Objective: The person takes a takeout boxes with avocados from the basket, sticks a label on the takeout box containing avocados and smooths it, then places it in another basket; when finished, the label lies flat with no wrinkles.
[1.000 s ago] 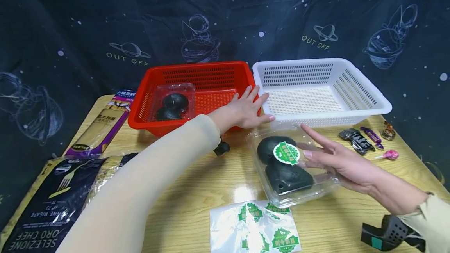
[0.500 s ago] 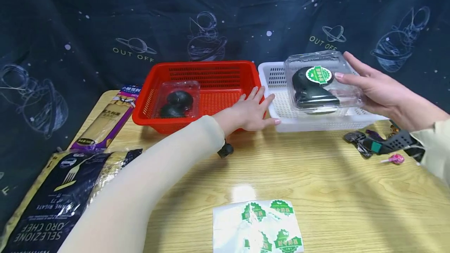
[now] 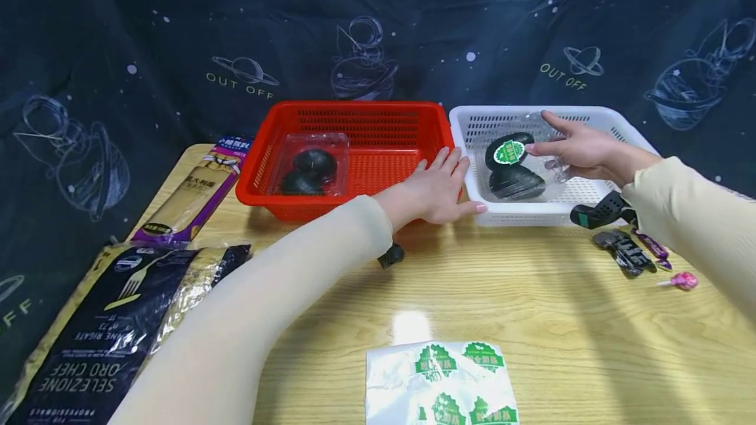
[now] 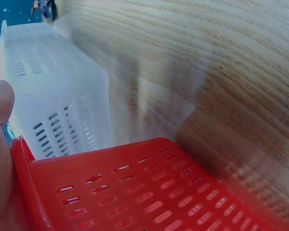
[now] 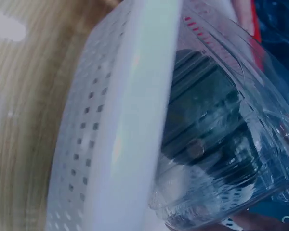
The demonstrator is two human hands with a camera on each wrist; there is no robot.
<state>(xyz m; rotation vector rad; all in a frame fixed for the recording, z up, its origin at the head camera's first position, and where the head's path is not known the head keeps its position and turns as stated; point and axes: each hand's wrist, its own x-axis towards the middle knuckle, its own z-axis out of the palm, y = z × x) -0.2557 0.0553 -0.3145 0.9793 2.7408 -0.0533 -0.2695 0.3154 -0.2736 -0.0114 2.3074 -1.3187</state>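
In the head view, my right hand [image 3: 581, 149] pinches the side of a clear plastic clamshell box [image 3: 552, 183] inside the white basket [image 3: 522, 219]. Two dark avocados [image 3: 515, 182] lie in the box, and a round green-and-white sticker [image 3: 509, 152] is on its lid. The right wrist view shows the box's clear wall [image 5: 274, 139] behind the white rim. My left hand [image 3: 434, 192] rests with extended fingers on the adjoining rims of the red basket [image 3: 274, 207] and the white one. Inside the red basket sits another clear box [image 3: 288, 151] with dark avocados [image 3: 315, 164].
A sheet of green stickers [image 3: 440, 382] lies at the table's front. On the left are a dark penne bag [image 3: 118, 326] and a purple pasta packet [image 3: 197, 199]. Wrapped candies [image 3: 626, 253] and a pink lollipop [image 3: 684, 281] lie at right.
My right hand has carried the stickered clamshell box from over the table up and across the white rim, then lowered it into the white basket. My left hand stays on the rims.
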